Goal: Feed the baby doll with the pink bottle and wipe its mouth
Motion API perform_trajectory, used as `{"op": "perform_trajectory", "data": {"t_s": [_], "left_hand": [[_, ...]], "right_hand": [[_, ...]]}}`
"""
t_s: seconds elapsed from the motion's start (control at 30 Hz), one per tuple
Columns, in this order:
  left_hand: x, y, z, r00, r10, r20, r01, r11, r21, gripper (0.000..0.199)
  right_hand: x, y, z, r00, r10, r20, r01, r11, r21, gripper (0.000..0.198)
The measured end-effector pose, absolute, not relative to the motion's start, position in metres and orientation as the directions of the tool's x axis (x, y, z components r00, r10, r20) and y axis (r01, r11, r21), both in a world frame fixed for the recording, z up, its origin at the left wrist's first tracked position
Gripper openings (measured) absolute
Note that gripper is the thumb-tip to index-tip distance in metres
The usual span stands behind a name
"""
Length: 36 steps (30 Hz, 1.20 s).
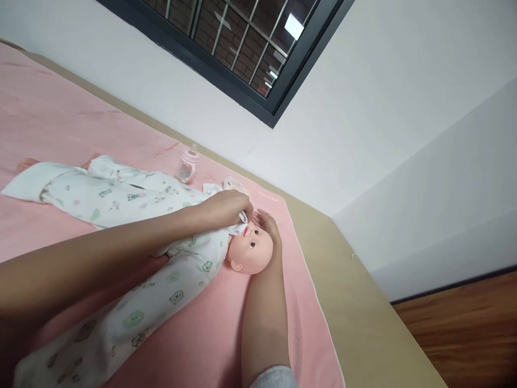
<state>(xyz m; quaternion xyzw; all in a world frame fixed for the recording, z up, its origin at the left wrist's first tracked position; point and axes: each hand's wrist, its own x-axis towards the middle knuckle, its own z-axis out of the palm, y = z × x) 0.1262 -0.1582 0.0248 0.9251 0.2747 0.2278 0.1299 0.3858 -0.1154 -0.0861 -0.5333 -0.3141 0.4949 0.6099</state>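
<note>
A baby doll [252, 253] lies on its back in white clothes printed with green animals [177, 277]. My left hand [232, 207] reaches across its chest, closed in a pinch on a white cloth [241, 223] at the doll's mouth and chin. Around the far side of the doll's head curves my right hand [267, 222], its fingers loosely bent beside the cheek and its wrist against the head. Part of the doll's face is covered by the cloth and left hand. Just beyond the left hand sits a small pale packet [234, 185].
A pink baby bottle [188, 164] with handles stands near the wall. Beneath everything is a pink sheet [52, 118] on a tan surface [335, 269]. A dark-framed window [266, 108] with bars is set in the white wall, and a wood-grained panel [464, 328] shows at the right.
</note>
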Motion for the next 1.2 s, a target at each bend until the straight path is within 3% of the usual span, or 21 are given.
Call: {"op": "perform_trajectory", "data": {"t_s": [0.23,0.43,0.8,1.2], "left_hand": [[0.122,-0.159,0.031,0.711,0.591,0.381,0.434,-0.795,0.425,0.033],[0.117,-0.163,0.037,0.779,0.536,0.326,0.344,-0.799,0.493,0.037],[0.124,-0.168,0.032,0.783,0.531,0.323,0.358,-0.811,0.463,0.043],[0.125,-0.157,0.028,0.752,0.568,0.334,0.402,-0.797,0.451,0.029]], "right_hand": [[0.385,-0.115,-0.085,0.308,0.939,-0.151,-0.284,-0.061,-0.957,0.015],[0.382,-0.118,-0.081,0.324,0.938,-0.120,-0.203,-0.054,-0.978,0.016],[0.379,-0.122,-0.079,0.299,0.948,-0.111,-0.163,-0.064,-0.985,0.018],[0.377,-0.123,-0.078,0.330,0.934,-0.134,-0.216,-0.063,-0.974,0.018]]}}
